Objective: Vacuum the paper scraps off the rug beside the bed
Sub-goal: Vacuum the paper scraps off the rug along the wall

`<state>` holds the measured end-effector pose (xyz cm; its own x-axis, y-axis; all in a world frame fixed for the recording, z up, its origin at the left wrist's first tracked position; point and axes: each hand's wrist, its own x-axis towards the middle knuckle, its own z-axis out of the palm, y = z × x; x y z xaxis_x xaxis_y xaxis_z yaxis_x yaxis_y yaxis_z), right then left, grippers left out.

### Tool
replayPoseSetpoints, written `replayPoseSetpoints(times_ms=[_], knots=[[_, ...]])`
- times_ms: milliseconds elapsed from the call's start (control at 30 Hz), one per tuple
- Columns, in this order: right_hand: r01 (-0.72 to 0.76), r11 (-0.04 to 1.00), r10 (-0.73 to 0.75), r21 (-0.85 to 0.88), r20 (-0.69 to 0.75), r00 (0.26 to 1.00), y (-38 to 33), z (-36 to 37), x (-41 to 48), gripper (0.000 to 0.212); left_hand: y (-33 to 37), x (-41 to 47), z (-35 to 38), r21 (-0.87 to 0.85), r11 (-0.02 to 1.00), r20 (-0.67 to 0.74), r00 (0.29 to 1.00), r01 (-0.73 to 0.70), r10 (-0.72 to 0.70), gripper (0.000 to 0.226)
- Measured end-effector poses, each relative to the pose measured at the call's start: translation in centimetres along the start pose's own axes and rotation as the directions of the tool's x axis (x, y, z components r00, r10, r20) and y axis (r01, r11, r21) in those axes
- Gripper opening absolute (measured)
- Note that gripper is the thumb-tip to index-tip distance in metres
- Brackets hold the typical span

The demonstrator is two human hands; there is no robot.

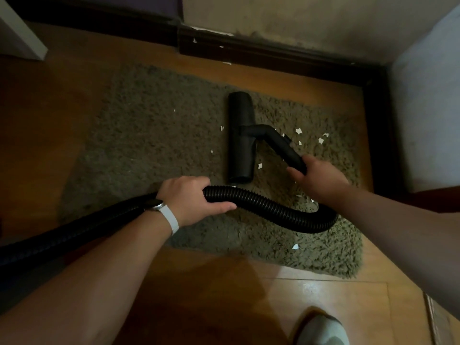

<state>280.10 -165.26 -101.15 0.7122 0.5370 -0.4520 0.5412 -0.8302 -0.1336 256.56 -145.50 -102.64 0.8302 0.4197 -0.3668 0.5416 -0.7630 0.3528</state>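
On the shag rug [149, 145], the right hand [316, 178] clasps the vacuum's handle tube [286, 150] to steer the floor nozzle [241, 135], which lies flat on the pile. The left hand [194, 200] wraps the corrugated hose [261, 205], managing slack. Paper scraps [321, 140] lie mostly right of the nozzle, near a pale surface [428, 108], possibly the bed.

Vacuum head [241, 136] on the rug [149, 150], tube [283, 148] and most paper scraps [321, 140] right of it, hose [268, 207] in front of it, wall [298, 18] behind it
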Motion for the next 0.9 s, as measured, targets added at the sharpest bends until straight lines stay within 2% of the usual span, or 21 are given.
replayPoseSetpoints(times_ms=[167, 300, 433, 567, 733, 900], knots=[[0.079, 0.996, -0.081, -0.041, -0.043, 0.996, -1.5, -0.2, 0.3, 0.035, -0.3, -0.6, 0.0, -0.022, 0.999, -0.006, 1.000, -0.031, 0.031, 0.061], [0.173, 0.978, -0.176, -0.117, -0.021, 0.984, -3.9, -0.7, 1.6, 0.037, -0.8, -0.7, -0.3, -0.021, 0.999, -0.026, 0.999, -0.033, 0.033, 0.062], [0.204, 0.967, -0.211, -0.154, -0.030, 0.977, -5.8, -1.3, 3.3, 0.038, -1.8, -1.2, 0.0, -0.028, 1.000, -0.022, 1.000, -0.010, 0.009, 0.068], [0.151, 0.979, -0.159, -0.140, -0.048, 0.986, -5.8, -1.6, 4.2, 0.041, -2.0, -1.0, -0.1, -0.070, 0.998, -0.039, 0.999, -0.009, 0.007, 0.073], [-0.020, 1.000, 0.020, 0.009, -0.053, 0.998, -1.8, -2.2, 4.0, 0.037, -0.3, 0.2, -0.6, -0.056, 0.997, -0.038, 0.998, -0.046, 0.043, 0.068], [-0.064, 0.996, 0.068, 0.062, -0.066, 0.996, -0.2, -1.7, 3.5, 0.035, 0.4, 0.6, 0.1, -0.060, 0.997, -0.003, 0.999, -0.053, 0.053, 0.065]])
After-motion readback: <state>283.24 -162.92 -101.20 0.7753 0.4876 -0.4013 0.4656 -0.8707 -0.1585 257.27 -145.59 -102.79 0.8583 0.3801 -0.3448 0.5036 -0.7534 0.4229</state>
